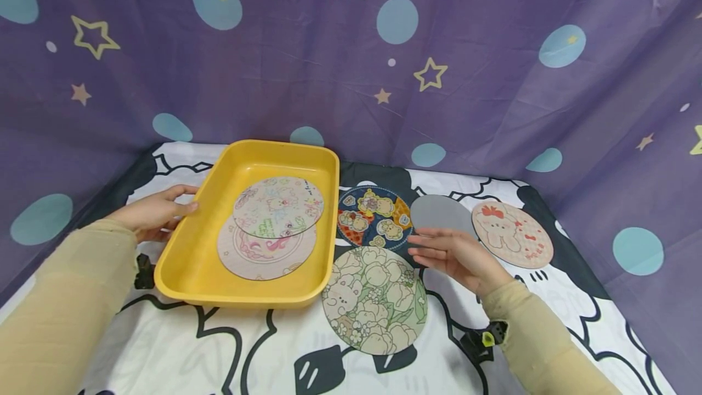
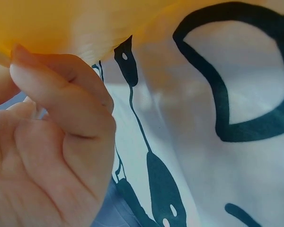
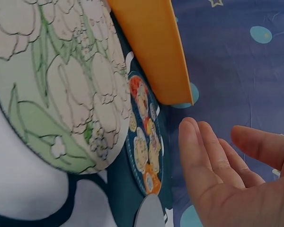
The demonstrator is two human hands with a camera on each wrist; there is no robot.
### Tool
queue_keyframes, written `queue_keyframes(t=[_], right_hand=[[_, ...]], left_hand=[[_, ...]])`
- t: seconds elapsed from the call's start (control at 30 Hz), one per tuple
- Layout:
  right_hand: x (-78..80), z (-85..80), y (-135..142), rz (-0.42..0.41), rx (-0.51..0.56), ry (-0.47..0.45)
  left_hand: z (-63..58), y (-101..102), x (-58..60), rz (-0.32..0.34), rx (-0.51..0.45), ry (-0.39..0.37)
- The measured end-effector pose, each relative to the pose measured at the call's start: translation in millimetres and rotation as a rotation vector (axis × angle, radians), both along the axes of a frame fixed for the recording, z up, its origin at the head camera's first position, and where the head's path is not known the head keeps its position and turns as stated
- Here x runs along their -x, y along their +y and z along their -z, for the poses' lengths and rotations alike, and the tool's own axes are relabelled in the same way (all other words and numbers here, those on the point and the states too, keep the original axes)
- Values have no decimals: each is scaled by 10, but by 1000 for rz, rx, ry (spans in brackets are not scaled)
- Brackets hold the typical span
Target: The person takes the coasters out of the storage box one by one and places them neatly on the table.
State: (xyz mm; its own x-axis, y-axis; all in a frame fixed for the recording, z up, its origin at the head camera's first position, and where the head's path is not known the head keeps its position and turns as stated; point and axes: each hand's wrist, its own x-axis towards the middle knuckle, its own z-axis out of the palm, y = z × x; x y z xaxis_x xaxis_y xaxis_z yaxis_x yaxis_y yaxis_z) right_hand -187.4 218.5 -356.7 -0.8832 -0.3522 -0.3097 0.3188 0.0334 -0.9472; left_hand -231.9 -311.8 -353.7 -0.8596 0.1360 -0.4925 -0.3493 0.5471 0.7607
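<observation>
A person's two bare hands work at a counter [image 1: 181,352] covered in white cloth with black cartoon print, before a purple fabric backdrop [image 1: 329,78] with stars and blue spots. At left, a deep yellow rectangular tray, apparently plastic [image 1: 192,255], holds two thin round mats: a pale pink one with sketchy coloured drawings [image 1: 278,207] partly overlaps a pink one with a mane-like motif [image 1: 263,258]. The left hand [image 1: 159,209] grips the tray's left rim. The right hand [image 1: 457,256] holds nothing; its fingers reach leftward, thumb apart, just above the counter. Four more round mats lie right of the tray: nearest, a green one with pale tulips and a bear [image 1: 378,303]; beyond it, a navy and orange one with bears [image 1: 375,215]; then a plain grey one [image 1: 441,213]; farthest right, a pink one with a red-bowed rabbit [image 1: 512,233]. The step in hand looks like gathering mats into the tray, seemingly partway through. The next move probably calls for lifting a flat mat by its edge while the left hand steadies the tray.
</observation>
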Motion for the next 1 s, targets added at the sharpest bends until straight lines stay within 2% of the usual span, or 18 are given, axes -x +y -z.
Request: queue_keyframes(t=[0.27, 0.57, 1.0], right_hand=[[37, -84, -111, -5, 51, 25], [82, -168, -279, 16, 100, 9], [157, -314, -529, -15, 130, 39]], left_hand=[[-6, 1, 1, -7, 12, -5], [4, 7, -7, 3, 11, 12], [2, 10, 13, -8, 18, -11]])
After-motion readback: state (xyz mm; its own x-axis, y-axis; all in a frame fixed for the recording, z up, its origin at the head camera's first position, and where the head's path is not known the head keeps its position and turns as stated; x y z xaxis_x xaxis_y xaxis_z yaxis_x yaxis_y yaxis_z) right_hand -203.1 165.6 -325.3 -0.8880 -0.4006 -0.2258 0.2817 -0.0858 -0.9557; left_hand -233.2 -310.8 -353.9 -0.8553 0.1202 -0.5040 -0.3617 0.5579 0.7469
